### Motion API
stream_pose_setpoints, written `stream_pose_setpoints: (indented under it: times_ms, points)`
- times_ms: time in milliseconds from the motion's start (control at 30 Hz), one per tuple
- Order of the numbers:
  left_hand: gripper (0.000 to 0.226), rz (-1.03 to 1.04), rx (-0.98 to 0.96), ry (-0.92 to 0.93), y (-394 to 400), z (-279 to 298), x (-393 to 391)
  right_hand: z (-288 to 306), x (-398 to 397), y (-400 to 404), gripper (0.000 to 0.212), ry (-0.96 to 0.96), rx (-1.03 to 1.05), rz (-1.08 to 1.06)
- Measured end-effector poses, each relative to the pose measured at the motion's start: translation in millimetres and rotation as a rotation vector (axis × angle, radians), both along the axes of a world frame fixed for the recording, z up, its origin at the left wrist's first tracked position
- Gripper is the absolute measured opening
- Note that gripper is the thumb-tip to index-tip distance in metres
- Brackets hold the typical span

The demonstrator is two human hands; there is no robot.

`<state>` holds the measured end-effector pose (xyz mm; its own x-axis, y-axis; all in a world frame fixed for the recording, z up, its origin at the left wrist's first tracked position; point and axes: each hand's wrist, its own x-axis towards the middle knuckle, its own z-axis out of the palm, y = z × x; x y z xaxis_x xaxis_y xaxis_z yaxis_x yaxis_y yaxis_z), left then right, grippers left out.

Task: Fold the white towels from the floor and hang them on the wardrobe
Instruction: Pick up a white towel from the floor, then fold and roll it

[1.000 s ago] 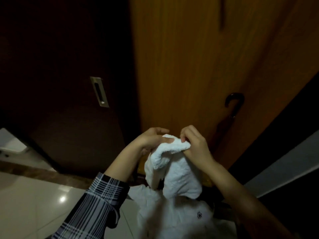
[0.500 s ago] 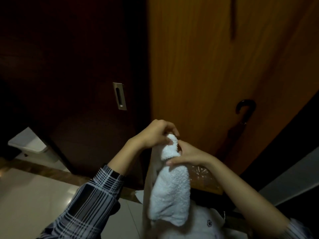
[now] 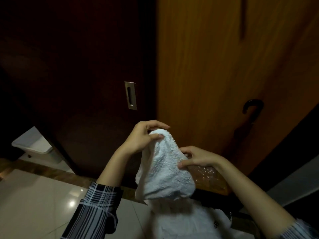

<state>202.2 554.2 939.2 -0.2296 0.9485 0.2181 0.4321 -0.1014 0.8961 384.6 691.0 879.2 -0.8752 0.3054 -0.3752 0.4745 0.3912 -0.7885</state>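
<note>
Towel (image 3: pixel 165 171) in both hands' grip

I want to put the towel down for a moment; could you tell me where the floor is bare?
Bare tile lies lower left, between the brown floor strip and the plaid sleeve. Below the held towel white fabric crowds the floor.
</note>
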Motion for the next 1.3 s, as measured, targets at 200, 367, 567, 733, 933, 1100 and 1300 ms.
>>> stream_pose_setpoints:
  times_ms: [200, 367, 567, 733, 933, 1100, 1300]
  points:
    - [0.036, 0.195, 0.080, -0.107, -20.5, -16.7, -29.2, 12.3, -17.5, 2.5, 0.039, -0.102, 0.195, -0.058]
    - [0.039, 0.219, -0.045, 0.019, -27.4, -35.6, -48.5, 40.6, -36.2, -6.1, 0.028, 0.042, 0.344, -0.204]
    - [0.054, -0.132, -0.399, 0.127, -19.6, -42.2, -29.3, 69.5, -71.2, -23.3, 0.042, 0.077, 0.531, -0.111]
    - [0.049, 0.035, -0.184, 0.064, -10.4, -41.0, -4.6, 76.1, -83.6, -47.0, 0.035, 0.136, 0.559, -0.030]
    - [0.018, 0.200, -0.096, -0.114, -27.0, -45.1, 10.6, 71.7, -54.1, -57.2, 0.032, 0.391, 0.343, -0.252]
    - [0.021, 0.332, 0.010, -0.317, -48.7, -40.8, 25.2, 5.1, -20.1, -75.8, 0.050, 0.241, -0.054, -0.304]
    - [0.008, 0.421, 0.027, -0.651, -67.9, -34.2, 45.6, -60.9, -24.0, -96.5, 0.026, 0.092, -0.021, -0.392]
